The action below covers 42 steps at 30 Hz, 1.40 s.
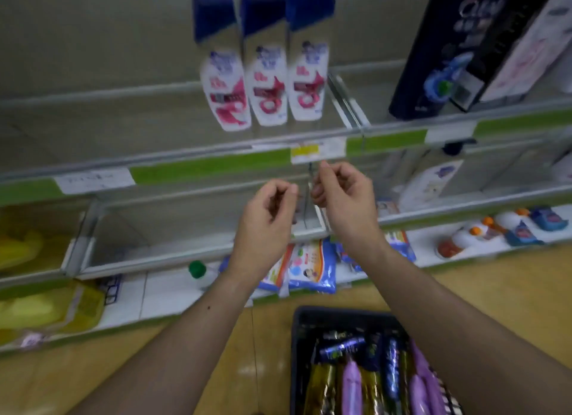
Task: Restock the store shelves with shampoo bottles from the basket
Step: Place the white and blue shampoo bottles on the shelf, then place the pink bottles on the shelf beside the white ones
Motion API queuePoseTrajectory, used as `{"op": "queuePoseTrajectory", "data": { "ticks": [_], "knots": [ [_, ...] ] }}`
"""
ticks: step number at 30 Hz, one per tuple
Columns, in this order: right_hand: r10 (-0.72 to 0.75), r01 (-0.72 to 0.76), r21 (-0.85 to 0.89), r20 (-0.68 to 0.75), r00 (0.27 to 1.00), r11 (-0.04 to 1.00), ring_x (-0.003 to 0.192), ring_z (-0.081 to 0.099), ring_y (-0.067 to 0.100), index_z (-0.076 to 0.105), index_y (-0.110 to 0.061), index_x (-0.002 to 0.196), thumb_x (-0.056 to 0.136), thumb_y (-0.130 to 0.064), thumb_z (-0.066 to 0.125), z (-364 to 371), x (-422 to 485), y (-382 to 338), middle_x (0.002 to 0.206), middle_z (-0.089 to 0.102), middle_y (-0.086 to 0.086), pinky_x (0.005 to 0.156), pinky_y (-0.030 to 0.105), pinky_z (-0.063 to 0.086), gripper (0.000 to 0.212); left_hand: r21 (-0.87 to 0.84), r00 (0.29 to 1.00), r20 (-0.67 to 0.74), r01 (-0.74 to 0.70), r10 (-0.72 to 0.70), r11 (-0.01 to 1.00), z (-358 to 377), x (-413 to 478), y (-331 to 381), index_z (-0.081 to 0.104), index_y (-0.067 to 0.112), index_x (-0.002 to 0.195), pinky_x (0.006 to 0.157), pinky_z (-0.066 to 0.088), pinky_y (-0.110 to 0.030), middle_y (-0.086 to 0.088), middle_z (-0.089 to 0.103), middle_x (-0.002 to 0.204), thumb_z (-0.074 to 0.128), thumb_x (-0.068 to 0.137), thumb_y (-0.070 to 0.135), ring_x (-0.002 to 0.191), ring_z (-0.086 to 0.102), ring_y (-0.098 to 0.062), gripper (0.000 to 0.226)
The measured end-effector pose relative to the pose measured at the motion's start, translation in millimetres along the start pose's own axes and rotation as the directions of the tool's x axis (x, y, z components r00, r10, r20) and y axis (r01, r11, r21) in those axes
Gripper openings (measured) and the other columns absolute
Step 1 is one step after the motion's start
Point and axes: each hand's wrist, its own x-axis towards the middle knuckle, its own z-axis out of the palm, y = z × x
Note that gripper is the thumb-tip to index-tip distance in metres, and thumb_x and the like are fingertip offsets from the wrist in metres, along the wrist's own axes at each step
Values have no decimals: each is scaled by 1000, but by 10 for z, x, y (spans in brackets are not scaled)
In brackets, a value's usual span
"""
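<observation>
Three white shampoo bottles (269, 86) with blue caps and pink labels stand side by side on the upper shelf (185, 163). Below them, my left hand (267, 219) and my right hand (343, 197) hover close together in front of the shelf edge, fingers curled, nothing visible in either. A dark basket (298, 346) sits on the floor at the bottom right, holding several purple, gold and dark blue bottles (351, 383). My right forearm hides part of the basket.
A tall dark blue box (448, 52) and a pale box stand on the upper shelf at right. Blue packets (312, 269), a green-capped bottle (197, 269) and yellow packs (34, 309) lie on the lower shelves. The floor is tan.
</observation>
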Motion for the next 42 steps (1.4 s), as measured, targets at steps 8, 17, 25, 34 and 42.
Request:
{"op": "queuePoseTrajectory", "data": {
  "ticks": [8, 17, 25, 34, 42],
  "knots": [
    [333, -342, -106, -94, 938, 934, 55, 55, 3, 60, -1, 79, 102, -20, 55, -1127, -790, 1283, 62, 61, 0, 59, 19, 46, 31, 38, 913, 198, 357, -357, 933, 831, -950, -1212, 61, 10, 85, 68, 51, -19, -3, 64, 73, 49, 104, 16, 67, 63, -10, 24],
    [580, -612, -159, -207, 788, 775, 78, 58, 15, 65, -4, 89, 99, -25, 60, -1912, -1753, 2952, 81, 64, 7, 77, 35, 48, 24, 306, 723, 333, 524, -605, 795, 1363, -1952, -2789, 60, 27, 93, 81, 54, -35, -1, 69, 92, 55, 100, 37, 87, 68, -17, 13],
    [720, -778, -174, -301, 625, 603, 80, 57, 6, 62, -14, 107, 97, -31, 62, -2316, -2317, 4062, 92, 62, -6, 69, 21, 42, 19, 445, 575, 392, 564, -718, 695, 1789, -2526, -3701, 62, 20, 106, 63, 40, -2, 13, 61, 95, 57, 99, 33, 83, 58, 1, 16],
    [720, -834, -365, -429, 545, 414, 115, 60, 25, 51, -22, 130, 71, -62, 67, -2825, -2464, 4868, 125, 59, 4, 98, 48, 53, 72, 719, 428, 263, 510, -865, 471, 2279, -2826, -4592, 36, 16, 144, 66, 41, -23, -5, 48, 137, 67, 92, 40, 115, 58, -25, 66],
    [703, -817, -471, -453, 548, 333, 133, 38, 29, 39, -17, 143, 90, -32, 72, -3207, -2414, 5029, 141, 36, 9, 115, 48, 37, 65, 739, 421, 116, 568, -900, 361, 2612, -3029, -5075, 41, 11, 128, 52, 46, -30, -10, 58, 120, 78, 83, 33, 98, 67, -31, 62]
  ]
}}
